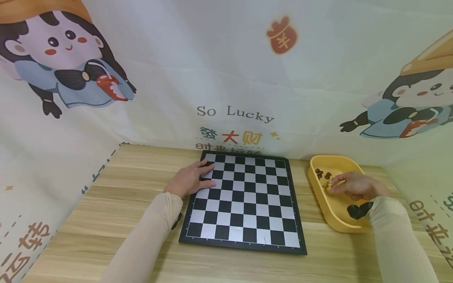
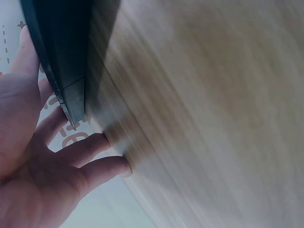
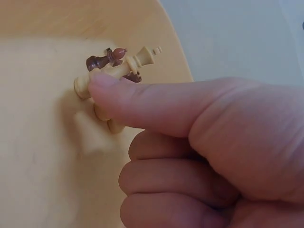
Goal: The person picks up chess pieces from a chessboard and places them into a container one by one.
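A black-and-white chessboard lies flat on the table. At its left edge rests my left hand, some fingers and the thumb over the upper left squares. In the left wrist view that hand's fingers are spread beside the board's dark side, two fingertips at the wood. Inside the yellow tray, my right hand pinches a cream chess king with the thumb along it and the other fingers curled. Further cream pieces show partly beneath the thumb. Dark brown pieces lie just behind the king.
The tray stands right of the board, with several brown pieces at its far left corner. A printed cloth hangs behind the wooden table and down both sides. A black wrist camera sits on the right wrist.
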### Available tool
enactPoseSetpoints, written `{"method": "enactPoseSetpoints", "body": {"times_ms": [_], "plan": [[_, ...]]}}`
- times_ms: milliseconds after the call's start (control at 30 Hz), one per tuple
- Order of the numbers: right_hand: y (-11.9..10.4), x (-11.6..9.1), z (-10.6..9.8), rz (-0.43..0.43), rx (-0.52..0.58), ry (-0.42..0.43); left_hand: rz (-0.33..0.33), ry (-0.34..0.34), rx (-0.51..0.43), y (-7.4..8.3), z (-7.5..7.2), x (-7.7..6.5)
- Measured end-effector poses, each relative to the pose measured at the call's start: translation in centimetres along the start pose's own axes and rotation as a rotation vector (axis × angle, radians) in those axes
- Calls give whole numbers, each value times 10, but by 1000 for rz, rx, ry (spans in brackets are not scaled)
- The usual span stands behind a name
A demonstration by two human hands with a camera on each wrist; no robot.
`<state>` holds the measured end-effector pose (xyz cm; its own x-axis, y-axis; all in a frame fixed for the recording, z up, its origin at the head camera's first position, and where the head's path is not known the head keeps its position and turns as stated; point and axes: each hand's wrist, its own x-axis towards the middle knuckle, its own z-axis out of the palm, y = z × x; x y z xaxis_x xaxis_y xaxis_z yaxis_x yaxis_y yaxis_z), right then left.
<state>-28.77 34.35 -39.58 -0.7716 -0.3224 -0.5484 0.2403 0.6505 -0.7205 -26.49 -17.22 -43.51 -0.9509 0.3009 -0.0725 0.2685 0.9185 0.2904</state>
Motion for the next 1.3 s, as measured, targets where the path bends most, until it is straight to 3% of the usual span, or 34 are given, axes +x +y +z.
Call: {"method": "enactPoseSetpoints", "body": {"times_ms": [367, 600, 1300], "plan": [[2, 2, 3, 43, -10, 17, 1, 3, 5, 0, 0, 0], [5, 3, 2, 20, 5, -15, -2, -6, 6, -1, 0, 1], [10, 4, 3, 33, 7, 1, -25, -8, -5, 0, 1, 1]]}}
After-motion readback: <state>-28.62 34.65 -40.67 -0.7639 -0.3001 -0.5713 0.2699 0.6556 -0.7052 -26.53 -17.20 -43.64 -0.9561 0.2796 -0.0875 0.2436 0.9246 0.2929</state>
